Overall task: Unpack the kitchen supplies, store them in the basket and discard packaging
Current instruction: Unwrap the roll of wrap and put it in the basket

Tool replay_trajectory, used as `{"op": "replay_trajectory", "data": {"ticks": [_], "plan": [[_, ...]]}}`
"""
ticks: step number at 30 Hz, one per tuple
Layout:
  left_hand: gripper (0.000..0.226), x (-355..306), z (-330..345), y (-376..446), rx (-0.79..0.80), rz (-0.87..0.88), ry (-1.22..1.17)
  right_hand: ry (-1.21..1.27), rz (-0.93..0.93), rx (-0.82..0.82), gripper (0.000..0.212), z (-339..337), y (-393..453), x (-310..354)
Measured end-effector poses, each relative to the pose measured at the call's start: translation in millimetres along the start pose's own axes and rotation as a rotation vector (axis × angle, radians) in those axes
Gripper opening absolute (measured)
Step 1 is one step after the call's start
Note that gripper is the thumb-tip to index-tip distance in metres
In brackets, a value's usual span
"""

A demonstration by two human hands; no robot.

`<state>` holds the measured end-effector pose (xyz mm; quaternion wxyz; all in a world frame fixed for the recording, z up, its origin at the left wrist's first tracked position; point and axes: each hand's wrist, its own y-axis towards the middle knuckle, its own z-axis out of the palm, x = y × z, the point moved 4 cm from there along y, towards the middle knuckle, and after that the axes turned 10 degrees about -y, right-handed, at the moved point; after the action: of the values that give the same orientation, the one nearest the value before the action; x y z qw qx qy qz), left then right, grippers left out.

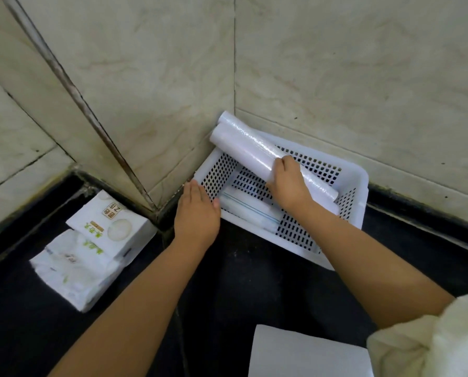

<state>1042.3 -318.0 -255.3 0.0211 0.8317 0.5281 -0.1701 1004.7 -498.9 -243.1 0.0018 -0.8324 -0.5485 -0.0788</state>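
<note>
right hand (pixel 287 183) gripping rolls (pixel 257 152), fingers hidden, basket (pixel 359 183)

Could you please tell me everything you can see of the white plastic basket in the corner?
The white perforated plastic basket is rectangular, with slotted walls and floor, and sits on the black counter in the tiled corner. Flat white packets lie inside. The left hand rests against its near-left wall; the right hand holds two white wrapped rolls across it.

The flat white paper sheet (pixel 306 352) runs off the bottom edge. Printed characters on the white rectangular tissue pack (pixel 110 228) are too blurred to read.
</note>
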Motion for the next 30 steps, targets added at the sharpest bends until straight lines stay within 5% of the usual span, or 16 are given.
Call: {"op": "replay_trajectory", "data": {"ticks": [5,15,19,30], "plan": [[0.054,-1.5,-0.4,-0.9,-0.006,0.028,-0.028,-0.028,-0.085,-0.007,0.046,4.1,-2.8,-5.7],[0.051,-7.9,-5.2,-3.0,0.011,0.035,-0.158,-0.03,-0.075,0.226,0.071,-3.5,-33.8,-28.2],[0.043,-17.8,-19.4,-4.9,0.057,0.04,-0.134,0.037,-0.025,0.168,0.06,-29.4,-76.4,-49.7],[0.052,-94.5,-4.3,-126.1,0.126,0.388,-0.18,0.219,0.15,-0.022,0.036,-77.1,-235.9,-107.1]]}}
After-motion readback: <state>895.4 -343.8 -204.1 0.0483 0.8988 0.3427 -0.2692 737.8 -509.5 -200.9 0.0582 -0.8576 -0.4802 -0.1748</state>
